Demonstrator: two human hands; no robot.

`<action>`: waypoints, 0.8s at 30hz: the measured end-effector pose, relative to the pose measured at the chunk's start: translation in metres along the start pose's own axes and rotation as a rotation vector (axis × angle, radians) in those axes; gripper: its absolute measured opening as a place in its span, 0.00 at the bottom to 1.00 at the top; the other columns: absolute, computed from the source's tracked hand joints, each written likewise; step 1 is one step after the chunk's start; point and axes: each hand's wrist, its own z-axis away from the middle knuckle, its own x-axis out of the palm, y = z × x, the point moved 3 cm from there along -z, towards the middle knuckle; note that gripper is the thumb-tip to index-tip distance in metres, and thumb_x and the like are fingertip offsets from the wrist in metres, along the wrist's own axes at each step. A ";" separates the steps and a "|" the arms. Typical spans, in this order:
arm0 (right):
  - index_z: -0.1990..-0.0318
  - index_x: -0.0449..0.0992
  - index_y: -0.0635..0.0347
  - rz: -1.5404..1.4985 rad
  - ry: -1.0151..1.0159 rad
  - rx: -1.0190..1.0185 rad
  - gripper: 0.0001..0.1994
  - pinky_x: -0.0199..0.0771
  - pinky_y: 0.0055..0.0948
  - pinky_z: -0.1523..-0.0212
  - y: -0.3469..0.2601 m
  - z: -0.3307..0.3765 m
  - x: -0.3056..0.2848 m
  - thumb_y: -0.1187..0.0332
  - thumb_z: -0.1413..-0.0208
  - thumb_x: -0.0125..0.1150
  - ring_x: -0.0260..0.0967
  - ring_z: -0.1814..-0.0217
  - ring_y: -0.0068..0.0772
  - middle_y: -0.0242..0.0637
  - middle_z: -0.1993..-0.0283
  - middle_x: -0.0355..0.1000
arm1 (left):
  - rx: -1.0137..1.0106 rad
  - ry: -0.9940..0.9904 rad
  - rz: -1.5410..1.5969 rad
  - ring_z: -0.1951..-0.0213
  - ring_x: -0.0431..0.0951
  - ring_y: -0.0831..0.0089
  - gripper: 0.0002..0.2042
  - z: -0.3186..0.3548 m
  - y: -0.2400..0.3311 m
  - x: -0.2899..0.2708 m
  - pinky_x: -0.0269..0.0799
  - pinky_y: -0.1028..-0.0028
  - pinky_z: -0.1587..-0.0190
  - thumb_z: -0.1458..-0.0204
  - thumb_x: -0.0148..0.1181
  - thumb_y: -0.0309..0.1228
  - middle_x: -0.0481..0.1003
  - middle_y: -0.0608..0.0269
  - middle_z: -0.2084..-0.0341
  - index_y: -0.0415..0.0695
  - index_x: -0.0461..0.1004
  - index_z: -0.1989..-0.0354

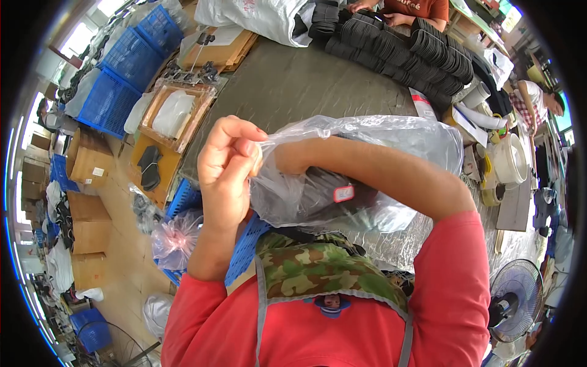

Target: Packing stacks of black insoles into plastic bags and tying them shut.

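Observation:
My left hand (227, 165) pinches the rim of a clear plastic bag (391, 137) held up over the grey table (306, 79). My right hand is out of sight inside the bag; only the forearm (391, 171) shows, reaching in to a dark item (318, 192) with a small white and red sticker (343, 194). Whether the right hand grips that item cannot be seen. I wear red sleeves and a camouflage apron (306, 269).
Stacks of black flat parts (416, 52) cover the table's far side, where another person's hands (391, 15) work. Blue crates (122, 73) and cardboard boxes (92, 159) stand on the floor to the left. A fan (513, 300) is at the lower right, tape rolls (507, 162) on the right.

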 end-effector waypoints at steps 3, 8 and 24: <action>0.62 0.79 0.56 0.056 -0.014 -0.023 0.11 0.74 0.35 0.59 -0.007 0.000 0.005 0.72 0.56 0.60 0.74 0.62 0.32 0.41 0.61 0.76 | 0.360 -0.271 -0.877 0.72 0.69 0.72 0.12 0.009 0.009 0.009 0.64 0.79 0.70 0.55 0.45 0.14 0.67 0.64 0.70 0.38 0.74 0.66; 0.63 0.80 0.55 0.207 -0.050 -0.048 0.10 0.74 0.36 0.60 -0.012 0.003 0.010 0.70 0.56 0.60 0.75 0.62 0.33 0.39 0.62 0.77 | 0.332 -0.763 -1.316 0.62 0.69 0.64 0.10 0.045 -0.004 0.004 0.66 0.68 0.57 0.56 0.55 0.23 0.71 0.58 0.55 0.41 0.75 0.63; 0.74 0.81 0.52 0.678 0.048 -0.080 0.06 0.72 0.38 0.76 -0.039 -0.004 0.078 0.65 0.58 0.58 0.76 0.72 0.36 0.37 0.76 0.76 | 0.981 -0.669 -1.000 0.81 0.66 0.76 0.11 0.041 0.037 0.077 0.65 0.77 0.79 0.66 0.60 0.25 0.68 0.67 0.78 0.40 0.74 0.69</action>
